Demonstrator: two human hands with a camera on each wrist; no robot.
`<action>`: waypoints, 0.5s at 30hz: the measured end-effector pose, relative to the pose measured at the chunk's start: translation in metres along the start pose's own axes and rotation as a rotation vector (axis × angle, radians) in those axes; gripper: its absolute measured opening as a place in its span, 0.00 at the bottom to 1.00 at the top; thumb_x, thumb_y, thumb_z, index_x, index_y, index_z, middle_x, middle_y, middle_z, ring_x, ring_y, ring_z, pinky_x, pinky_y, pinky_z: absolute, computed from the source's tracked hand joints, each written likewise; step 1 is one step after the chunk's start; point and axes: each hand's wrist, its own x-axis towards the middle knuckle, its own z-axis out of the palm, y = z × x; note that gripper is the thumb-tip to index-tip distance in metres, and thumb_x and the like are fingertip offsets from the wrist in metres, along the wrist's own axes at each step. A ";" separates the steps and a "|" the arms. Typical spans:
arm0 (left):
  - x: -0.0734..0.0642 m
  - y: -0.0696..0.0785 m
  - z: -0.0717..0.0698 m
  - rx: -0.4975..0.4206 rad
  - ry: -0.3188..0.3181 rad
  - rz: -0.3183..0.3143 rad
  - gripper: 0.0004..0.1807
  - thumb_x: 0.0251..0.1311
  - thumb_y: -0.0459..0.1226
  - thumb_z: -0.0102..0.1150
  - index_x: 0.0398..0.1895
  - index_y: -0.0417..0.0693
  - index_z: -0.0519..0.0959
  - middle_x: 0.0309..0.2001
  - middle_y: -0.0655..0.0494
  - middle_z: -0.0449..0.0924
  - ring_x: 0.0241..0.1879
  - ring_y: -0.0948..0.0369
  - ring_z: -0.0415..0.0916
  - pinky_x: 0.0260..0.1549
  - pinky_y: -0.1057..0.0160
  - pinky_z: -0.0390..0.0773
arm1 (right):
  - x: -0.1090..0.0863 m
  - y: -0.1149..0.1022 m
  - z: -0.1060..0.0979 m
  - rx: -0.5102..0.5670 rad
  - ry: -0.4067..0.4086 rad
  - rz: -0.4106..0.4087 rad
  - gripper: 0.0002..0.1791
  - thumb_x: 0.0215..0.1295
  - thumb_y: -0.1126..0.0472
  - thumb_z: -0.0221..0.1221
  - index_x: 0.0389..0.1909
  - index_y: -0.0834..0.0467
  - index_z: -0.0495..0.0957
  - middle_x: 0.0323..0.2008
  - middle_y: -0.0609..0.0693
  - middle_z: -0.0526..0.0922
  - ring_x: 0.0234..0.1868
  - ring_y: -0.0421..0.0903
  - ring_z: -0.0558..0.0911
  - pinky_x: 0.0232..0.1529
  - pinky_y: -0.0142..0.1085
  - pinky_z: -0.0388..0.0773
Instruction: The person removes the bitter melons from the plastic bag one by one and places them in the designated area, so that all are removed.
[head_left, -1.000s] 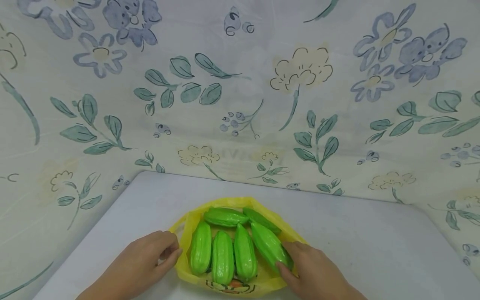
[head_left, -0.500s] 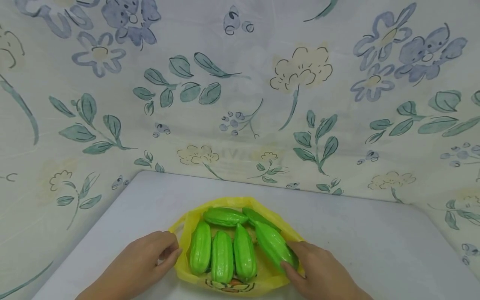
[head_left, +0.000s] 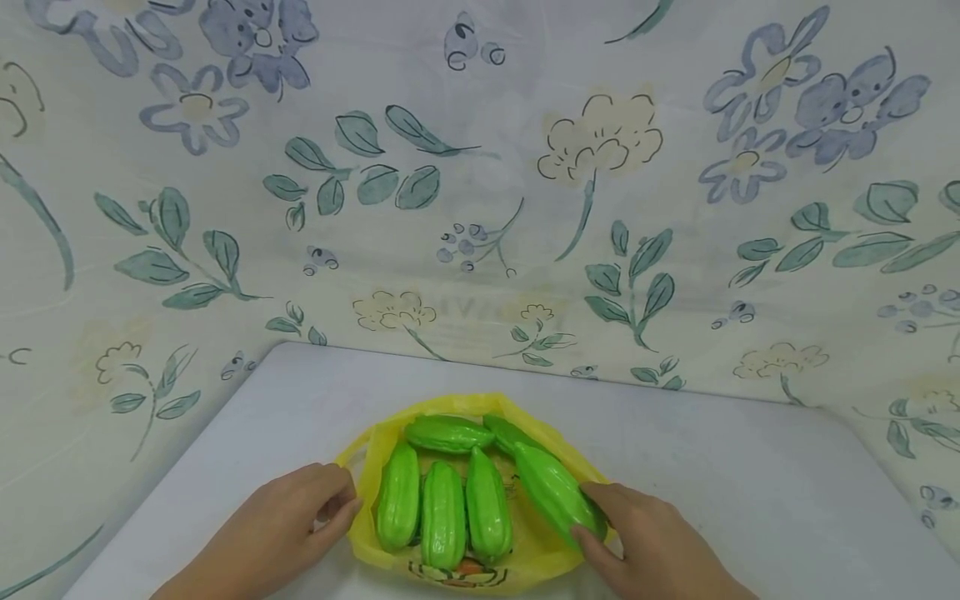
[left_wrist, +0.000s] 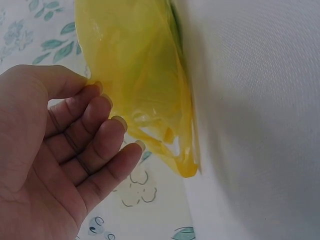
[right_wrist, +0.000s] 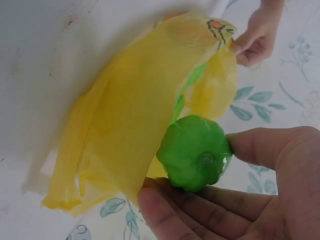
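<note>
A glossy, ribbed green gourd (head_left: 557,492) slants in the thin yellow bag (head_left: 536,567), narrow tip leftward toward the back edge of the surface (head_left: 750,483) (blunt end grasped by the right hand (head_left: 652,533)); whether it touches bottom is unclear. The left hand (head_left: 292,517) pinches the bag's rim.

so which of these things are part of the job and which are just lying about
Seems part of the job:
yellow bag, edge pinched in the left grip
ribbed green piece held in the right grip
five other green pieces in the bag

Only surroundings:
white tabletop
flowered covering behind it
</note>
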 end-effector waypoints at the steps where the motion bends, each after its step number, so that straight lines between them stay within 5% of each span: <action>1: 0.000 0.000 0.000 -0.001 0.000 0.000 0.13 0.64 0.37 0.68 0.31 0.63 0.73 0.27 0.75 0.65 0.29 0.73 0.64 0.30 0.69 0.74 | 0.000 0.000 0.000 0.003 -0.004 0.006 0.29 0.67 0.49 0.70 0.60 0.65 0.80 0.54 0.57 0.86 0.52 0.51 0.86 0.52 0.51 0.84; 10: 0.001 0.002 0.000 0.002 -0.051 -0.058 0.12 0.65 0.39 0.69 0.31 0.62 0.74 0.26 0.73 0.66 0.29 0.72 0.64 0.30 0.69 0.74 | -0.004 0.001 -0.005 0.006 0.008 0.002 0.29 0.67 0.49 0.70 0.60 0.65 0.80 0.51 0.54 0.87 0.48 0.47 0.86 0.47 0.46 0.85; 15: 0.002 0.003 -0.001 0.002 -0.076 -0.091 0.12 0.65 0.39 0.69 0.31 0.62 0.74 0.26 0.72 0.66 0.29 0.71 0.65 0.31 0.69 0.74 | -0.006 0.001 -0.008 0.023 -0.009 0.073 0.29 0.66 0.48 0.71 0.61 0.62 0.80 0.50 0.49 0.86 0.45 0.43 0.84 0.47 0.44 0.85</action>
